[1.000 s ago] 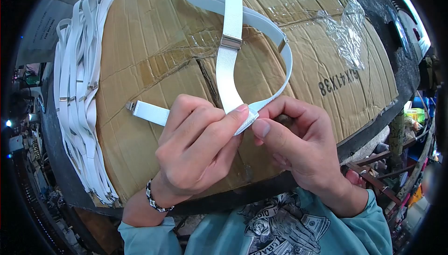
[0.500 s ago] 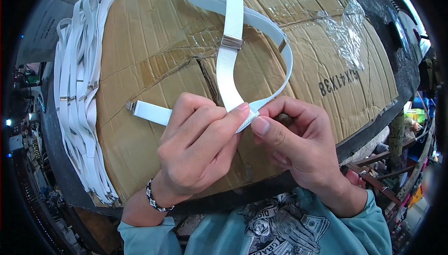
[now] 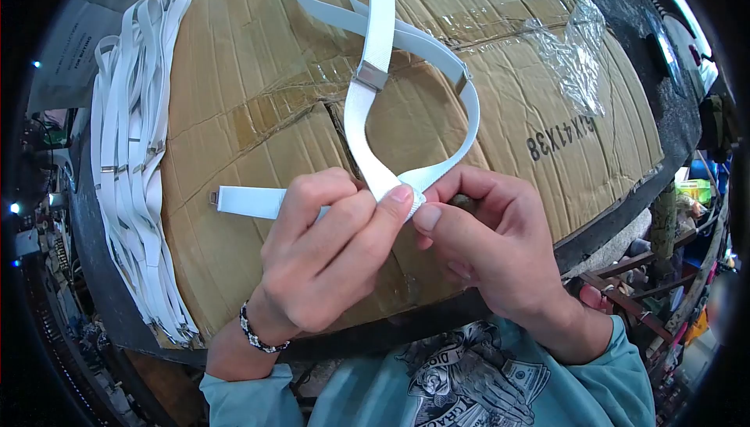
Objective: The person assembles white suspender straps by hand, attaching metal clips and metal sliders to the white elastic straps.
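Near the desk's front edge, the left hand [image 3: 324, 259] and right hand [image 3: 488, 243] pinch a white elastic strap [image 3: 367, 118] above the cardboard sheet [image 3: 258, 52]; fingers hide its folded end. A strap pile [image 3: 129, 161] lines the left edge.

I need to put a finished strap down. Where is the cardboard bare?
Bare cardboard lies between the strap pile and the looped strap, and right of the loop toward the plastic film. Crowded around both hands.
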`<state>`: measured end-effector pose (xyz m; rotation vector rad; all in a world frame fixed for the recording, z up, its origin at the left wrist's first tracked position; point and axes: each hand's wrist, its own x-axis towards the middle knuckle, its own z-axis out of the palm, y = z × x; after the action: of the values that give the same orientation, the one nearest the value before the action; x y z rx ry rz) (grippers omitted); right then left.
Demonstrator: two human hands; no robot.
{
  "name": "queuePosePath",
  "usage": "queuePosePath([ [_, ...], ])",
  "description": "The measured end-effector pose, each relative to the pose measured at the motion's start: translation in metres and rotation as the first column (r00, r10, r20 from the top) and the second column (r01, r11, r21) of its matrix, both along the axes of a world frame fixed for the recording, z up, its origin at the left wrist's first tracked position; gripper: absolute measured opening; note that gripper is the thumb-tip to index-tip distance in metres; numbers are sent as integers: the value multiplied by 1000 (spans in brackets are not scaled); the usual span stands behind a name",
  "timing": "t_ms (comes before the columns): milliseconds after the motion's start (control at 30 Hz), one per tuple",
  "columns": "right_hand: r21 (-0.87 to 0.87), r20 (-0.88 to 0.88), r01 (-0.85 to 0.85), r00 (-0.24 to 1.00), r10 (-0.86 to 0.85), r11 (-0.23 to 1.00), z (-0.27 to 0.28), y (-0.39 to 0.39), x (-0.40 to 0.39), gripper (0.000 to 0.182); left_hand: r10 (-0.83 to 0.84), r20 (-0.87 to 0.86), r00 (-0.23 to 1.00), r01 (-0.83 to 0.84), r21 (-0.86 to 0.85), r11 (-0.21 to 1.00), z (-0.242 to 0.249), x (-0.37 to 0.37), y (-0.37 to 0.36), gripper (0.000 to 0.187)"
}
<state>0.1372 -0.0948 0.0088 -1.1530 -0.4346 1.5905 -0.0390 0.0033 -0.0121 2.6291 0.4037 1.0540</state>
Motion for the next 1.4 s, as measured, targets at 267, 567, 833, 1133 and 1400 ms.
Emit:
queuePosePath([
  [267,20,285,19,958,-24,1000,8,-11,12,26,70,-13,997,-69,-447,892,-4,3,8,25],
  [567,33,619,-103,783,60,994,23,-24,41,27,40,-14,999,-42,-478,877,-5,3,8,26],
  [833,96,674,-74,739,-10,993,16,-13,43,17,40,-28,999,-48,-532,845,-4,3,9,28],
  [1133,413,867,-450,461,-190,792,-2,13,40,26,5,-24,1000,-18,-583,813,-4,1,12,26],
  [1400,470,883,-618,323,-341,630,-2,32,14,29,-40,0,999,34,-542,839,-6,-1,15,26],
])
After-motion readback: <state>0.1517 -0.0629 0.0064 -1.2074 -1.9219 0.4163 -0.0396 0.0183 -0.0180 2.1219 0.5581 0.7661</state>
